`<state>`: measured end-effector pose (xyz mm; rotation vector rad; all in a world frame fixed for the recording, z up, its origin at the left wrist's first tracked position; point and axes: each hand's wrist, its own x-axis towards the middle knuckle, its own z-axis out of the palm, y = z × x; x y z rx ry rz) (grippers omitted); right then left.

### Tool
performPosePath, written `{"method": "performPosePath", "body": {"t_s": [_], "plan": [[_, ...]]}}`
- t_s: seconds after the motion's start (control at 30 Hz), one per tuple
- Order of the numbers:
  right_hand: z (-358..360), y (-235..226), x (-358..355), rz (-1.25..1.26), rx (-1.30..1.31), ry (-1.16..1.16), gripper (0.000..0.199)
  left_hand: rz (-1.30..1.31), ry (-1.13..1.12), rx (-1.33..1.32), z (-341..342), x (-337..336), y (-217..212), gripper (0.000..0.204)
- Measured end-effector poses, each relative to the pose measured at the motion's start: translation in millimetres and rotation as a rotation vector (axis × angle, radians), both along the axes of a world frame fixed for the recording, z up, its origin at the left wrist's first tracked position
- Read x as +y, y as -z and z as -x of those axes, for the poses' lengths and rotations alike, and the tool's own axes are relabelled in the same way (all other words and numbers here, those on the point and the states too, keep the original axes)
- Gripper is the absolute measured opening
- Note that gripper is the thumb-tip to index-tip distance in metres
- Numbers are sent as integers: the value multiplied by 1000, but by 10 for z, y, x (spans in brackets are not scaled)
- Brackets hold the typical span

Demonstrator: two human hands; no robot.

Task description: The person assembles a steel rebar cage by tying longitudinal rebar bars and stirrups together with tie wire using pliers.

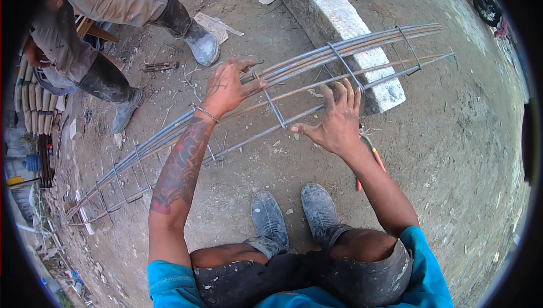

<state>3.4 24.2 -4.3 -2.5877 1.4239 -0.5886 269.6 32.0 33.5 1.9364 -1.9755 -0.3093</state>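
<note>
Turquoise sleeves [169, 277] — left-wrist chain bracelet [207, 115] — dark, pale-spattered legwear [235, 282], dusty grey footwear [318, 206].

soft, even daylight leaves faint shadows on the ground [452, 195]; the pale block [336, 11] looks brightest. fisheye distortion bends straight edges, and black fills all 4 corners.

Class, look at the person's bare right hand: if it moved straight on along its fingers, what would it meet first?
The bare right hand would probably first meet the long, thin, rust-brown steel rod just ahead, though depth is unclear and it might pass above.
</note>
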Motion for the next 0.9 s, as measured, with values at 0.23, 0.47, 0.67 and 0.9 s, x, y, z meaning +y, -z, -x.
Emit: {"method": "performPosePath", "body": {"t_s": [0.23,0.47,0.67,0.9], "plan": [[206,-324,329,-488,-747,-182,45,-366,-11,534,1006,648,-402,29],[253,-294,368,-1069,-973,-259,32,-649,-64,894,1173,966,-305,32],[425,-392,76,-1292,-752,-306,31,-860,27,1254,1423,884,-55,28],[477,-85,-109,-1008,-964,26,28,215,-288,856,1819,1230,397,32]]}}
